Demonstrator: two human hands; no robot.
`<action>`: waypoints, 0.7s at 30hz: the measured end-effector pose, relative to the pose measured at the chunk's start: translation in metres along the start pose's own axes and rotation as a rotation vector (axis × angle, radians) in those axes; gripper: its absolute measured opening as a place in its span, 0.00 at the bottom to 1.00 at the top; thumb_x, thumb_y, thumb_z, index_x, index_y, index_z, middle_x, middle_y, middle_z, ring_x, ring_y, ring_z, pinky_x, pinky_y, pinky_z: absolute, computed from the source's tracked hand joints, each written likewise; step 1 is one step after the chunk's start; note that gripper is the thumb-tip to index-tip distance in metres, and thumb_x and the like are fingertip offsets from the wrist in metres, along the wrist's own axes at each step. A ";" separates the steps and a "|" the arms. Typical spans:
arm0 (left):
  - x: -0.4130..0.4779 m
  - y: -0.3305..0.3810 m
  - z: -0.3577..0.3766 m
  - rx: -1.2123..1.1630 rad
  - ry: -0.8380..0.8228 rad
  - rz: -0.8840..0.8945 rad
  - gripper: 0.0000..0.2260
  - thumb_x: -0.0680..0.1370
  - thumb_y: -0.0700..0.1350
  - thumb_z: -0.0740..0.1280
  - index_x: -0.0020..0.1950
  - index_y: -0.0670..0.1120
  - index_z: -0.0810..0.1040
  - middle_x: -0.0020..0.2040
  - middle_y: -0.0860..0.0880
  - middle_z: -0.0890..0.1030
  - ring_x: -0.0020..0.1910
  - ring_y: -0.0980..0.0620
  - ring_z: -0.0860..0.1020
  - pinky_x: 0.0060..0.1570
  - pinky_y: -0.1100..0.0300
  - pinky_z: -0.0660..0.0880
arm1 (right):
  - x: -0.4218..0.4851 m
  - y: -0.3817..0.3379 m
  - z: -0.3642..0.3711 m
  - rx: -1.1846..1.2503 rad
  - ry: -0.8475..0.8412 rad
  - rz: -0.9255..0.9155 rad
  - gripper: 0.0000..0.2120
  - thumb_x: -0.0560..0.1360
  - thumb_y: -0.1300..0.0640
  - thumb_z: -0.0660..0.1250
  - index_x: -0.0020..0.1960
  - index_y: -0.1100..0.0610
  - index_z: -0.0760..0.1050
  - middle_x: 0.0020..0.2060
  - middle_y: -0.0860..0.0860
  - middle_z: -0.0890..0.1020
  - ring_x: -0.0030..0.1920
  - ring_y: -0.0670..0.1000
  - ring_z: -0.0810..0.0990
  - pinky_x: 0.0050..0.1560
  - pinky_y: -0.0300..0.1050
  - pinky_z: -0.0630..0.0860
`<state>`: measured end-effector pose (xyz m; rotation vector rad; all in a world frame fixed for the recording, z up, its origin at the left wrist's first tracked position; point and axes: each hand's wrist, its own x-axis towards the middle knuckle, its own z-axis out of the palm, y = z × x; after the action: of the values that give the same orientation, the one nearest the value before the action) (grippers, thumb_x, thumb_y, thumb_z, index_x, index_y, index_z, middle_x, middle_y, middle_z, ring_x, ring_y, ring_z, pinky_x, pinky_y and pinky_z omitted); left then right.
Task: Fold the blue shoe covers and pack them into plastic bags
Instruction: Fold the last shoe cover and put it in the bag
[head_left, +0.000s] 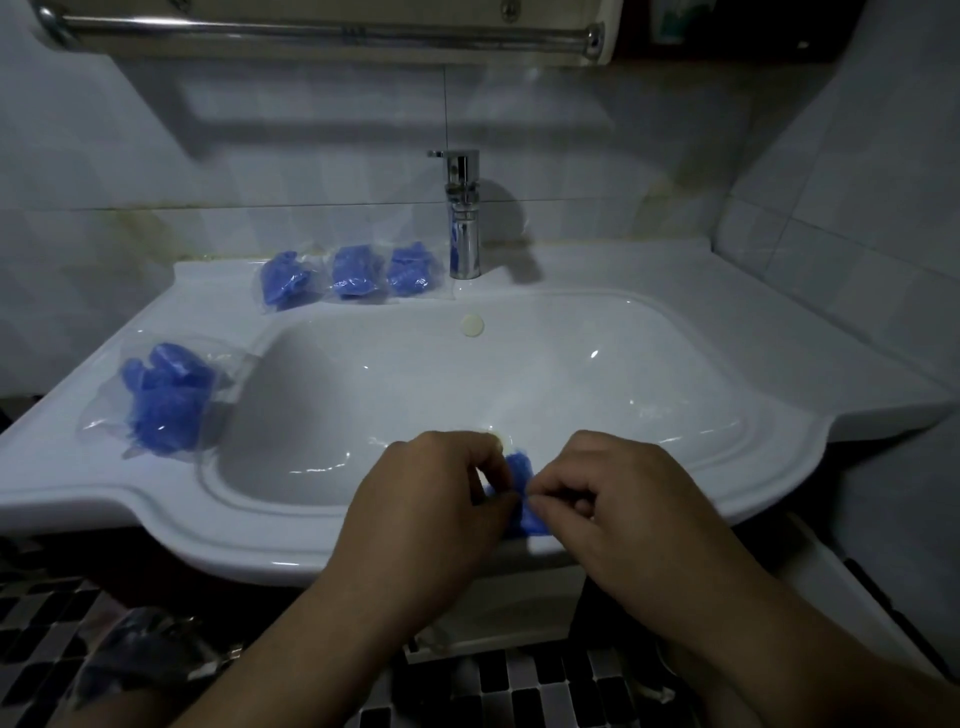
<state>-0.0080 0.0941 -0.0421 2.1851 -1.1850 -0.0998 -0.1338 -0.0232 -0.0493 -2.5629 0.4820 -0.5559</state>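
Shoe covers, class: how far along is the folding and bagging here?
Done: a row of three filled bags beside the tap, plus a fourth filled bag on the sink's left rim. In hand: left hand and right hand pinch one blue shoe cover over the front rim. Left: finishing its fold and bagging it.

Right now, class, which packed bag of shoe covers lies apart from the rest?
The bag on the left rim of the sink: it lies alone, while the other three bags sit in a row beside the tap.
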 end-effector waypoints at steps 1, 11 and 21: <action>0.001 -0.001 0.000 0.038 0.011 0.020 0.05 0.73 0.55 0.71 0.41 0.55 0.82 0.35 0.55 0.81 0.35 0.59 0.77 0.35 0.64 0.73 | 0.000 0.001 -0.001 -0.005 -0.019 -0.012 0.05 0.75 0.48 0.69 0.43 0.47 0.82 0.39 0.44 0.76 0.40 0.44 0.76 0.42 0.41 0.74; -0.002 -0.011 -0.023 0.034 -0.215 0.219 0.04 0.72 0.57 0.72 0.43 0.60 0.83 0.38 0.58 0.80 0.40 0.60 0.77 0.36 0.66 0.71 | 0.001 0.006 -0.013 0.091 -0.198 -0.028 0.07 0.75 0.44 0.68 0.42 0.45 0.80 0.40 0.43 0.76 0.42 0.45 0.77 0.42 0.42 0.73; 0.001 -0.008 -0.005 -0.113 -0.066 0.000 0.06 0.73 0.48 0.73 0.40 0.55 0.77 0.31 0.59 0.81 0.31 0.62 0.78 0.30 0.68 0.68 | 0.008 -0.007 0.005 0.083 0.025 0.112 0.04 0.76 0.49 0.69 0.48 0.45 0.75 0.29 0.44 0.76 0.33 0.44 0.77 0.34 0.32 0.68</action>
<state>0.0004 0.0992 -0.0425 2.0974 -1.1861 -0.2348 -0.1234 -0.0188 -0.0477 -2.4359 0.5941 -0.5568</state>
